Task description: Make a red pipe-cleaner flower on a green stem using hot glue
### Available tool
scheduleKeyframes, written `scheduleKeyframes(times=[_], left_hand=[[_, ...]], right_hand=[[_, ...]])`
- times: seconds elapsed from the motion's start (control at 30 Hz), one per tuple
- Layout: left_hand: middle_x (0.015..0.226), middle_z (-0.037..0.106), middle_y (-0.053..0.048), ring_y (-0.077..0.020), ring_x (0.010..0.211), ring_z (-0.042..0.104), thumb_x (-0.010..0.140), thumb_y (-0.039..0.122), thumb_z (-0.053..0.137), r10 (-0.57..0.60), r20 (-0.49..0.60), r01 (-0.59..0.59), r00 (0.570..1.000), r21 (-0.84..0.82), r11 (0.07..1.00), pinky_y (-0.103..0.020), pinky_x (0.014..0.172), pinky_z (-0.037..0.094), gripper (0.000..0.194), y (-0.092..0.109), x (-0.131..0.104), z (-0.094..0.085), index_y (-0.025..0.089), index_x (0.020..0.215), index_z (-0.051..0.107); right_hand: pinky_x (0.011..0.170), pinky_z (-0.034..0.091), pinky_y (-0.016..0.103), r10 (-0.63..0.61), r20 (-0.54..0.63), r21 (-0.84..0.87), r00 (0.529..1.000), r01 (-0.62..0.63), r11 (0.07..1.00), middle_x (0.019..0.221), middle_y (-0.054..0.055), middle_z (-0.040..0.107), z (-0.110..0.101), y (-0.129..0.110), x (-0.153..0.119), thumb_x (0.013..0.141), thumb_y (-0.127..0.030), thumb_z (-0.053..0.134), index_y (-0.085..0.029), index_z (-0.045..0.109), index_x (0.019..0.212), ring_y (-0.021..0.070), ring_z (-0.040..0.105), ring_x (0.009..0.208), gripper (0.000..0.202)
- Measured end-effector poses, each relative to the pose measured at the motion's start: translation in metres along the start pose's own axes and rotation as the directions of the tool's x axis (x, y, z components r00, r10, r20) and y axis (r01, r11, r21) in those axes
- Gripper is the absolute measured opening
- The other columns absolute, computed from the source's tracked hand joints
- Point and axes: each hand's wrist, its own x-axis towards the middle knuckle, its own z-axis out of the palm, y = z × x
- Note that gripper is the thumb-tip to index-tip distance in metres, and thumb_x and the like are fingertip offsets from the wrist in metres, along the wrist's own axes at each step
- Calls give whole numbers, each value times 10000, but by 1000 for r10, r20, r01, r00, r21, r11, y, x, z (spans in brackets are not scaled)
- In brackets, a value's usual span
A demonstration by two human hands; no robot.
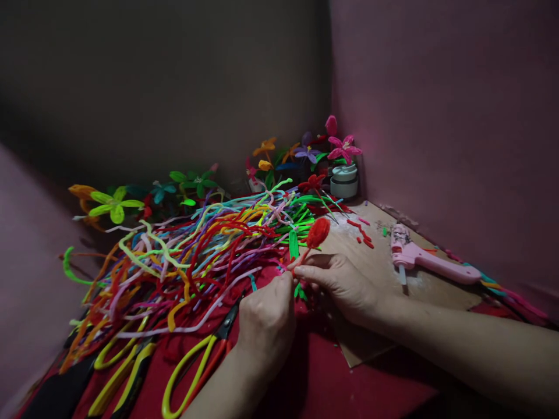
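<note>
Between my two hands is a red pipe-cleaner flower bud (318, 233) on a thin reddish stem. My right hand (345, 285) pinches the stem a little below the bud, thumb and forefinger together. Its fingertips meet those of my left hand (267, 311), which is closed on the lower end of the stem. A green pipe-cleaner leaf (293, 243) stands just left of the bud. More green tips show beneath my fingers; whether they join the stem I cannot tell. Left of my hands spreads a tangled heap of coloured pipe cleaners (209, 244).
A pink glue gun (437, 263) lies on a brown board (362, 337) at right, near red scraps. Scissors with yellow and red handles (187, 378) and yellow-and-black pliers (120, 378) lie front left. Finished pipe-cleaner flowers (114, 205) and a pale lidded jar (344, 181) stand along the walls.
</note>
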Motion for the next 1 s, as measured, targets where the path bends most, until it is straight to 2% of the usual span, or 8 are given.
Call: scheduleKeyframes(times=[0.13, 0.3, 0.6, 0.7, 0.8, 0.87, 0.93, 1.0], left_hand=[[544, 478, 16, -97, 492, 397, 809, 247, 540, -121, 117, 131, 986, -89, 987, -194, 509, 308, 151, 12, 6, -3, 194, 696, 624], [459, 412, 60, -40, 358, 292, 812, 337, 553, -358, 397, 519, 845, -444, 730, -160, 364, 210, 221, 25, 10, -6, 166, 673, 541], [429, 400, 87, 7, 264, 117, 830, 269, 542, -198, 659, 688, 725, -699, 193, -109, 249, 248, 163, 20, 6, -1, 135, 742, 569], [433, 369, 102, 9, 258, 76, 830, 230, 538, -105, 685, 693, 721, -712, 114, -106, 234, 254, 126, 20, 5, 0, 134, 753, 564], [433, 364, 103, 0, 259, 88, 842, 278, 515, -141, 668, 681, 730, -700, 215, -124, 235, 242, 159, 23, 7, 1, 146, 766, 560], [440, 401, 84, -15, 265, 178, 860, 336, 476, -236, 597, 631, 767, -636, 444, -141, 266, 256, 229, 24, 7, 1, 152, 750, 557], [481, 466, 53, -41, 326, 333, 859, 339, 477, -274, 408, 455, 871, -460, 762, -158, 342, 309, 231, 22, 7, 2, 157, 749, 567], [569, 545, 24, -73, 452, 470, 826, 284, 536, -118, 180, 146, 976, -151, 978, -177, 453, 371, 131, 16, 5, 4, 166, 804, 590]], right_hand=[[659, 411, 263, -79, 45, -9, 996, 79, 997, 719, 5, 612, 1, -6, 1, 674, -277, 703, -148, 665, 673, 120, 528, 686, 135], [766, 417, 309, -164, 107, -69, 981, 172, 983, 791, 19, 628, 0, -14, 0, 721, -213, 648, -157, 672, 748, 148, 555, 778, 66], [689, 440, 279, -137, 280, 85, 950, 118, 989, 626, -8, 599, -4, -7, 1, 799, -223, 571, -154, 641, 705, 120, 554, 630, 137], [615, 434, 256, -97, 307, 135, 947, 57, 989, 618, 3, 601, -5, 0, 2, 802, -254, 575, -141, 635, 667, 112, 546, 584, 186], [618, 426, 254, -85, 243, 171, 966, 44, 984, 621, 0, 588, -6, 4, 3, 776, -267, 614, -137, 628, 671, 108, 539, 585, 168], [604, 417, 254, -54, 171, 175, 984, 24, 984, 641, -5, 582, -7, 6, 5, 749, -276, 647, -142, 623, 686, 106, 531, 579, 150], [580, 406, 251, -23, 108, 177, 994, 4, 984, 648, -11, 573, -8, 7, 7, 717, -277, 676, -149, 623, 709, 108, 525, 577, 139], [564, 394, 245, -4, 81, 183, 997, -11, 983, 643, -13, 564, -9, 8, 8, 701, -283, 691, -148, 626, 713, 108, 514, 577, 150]])
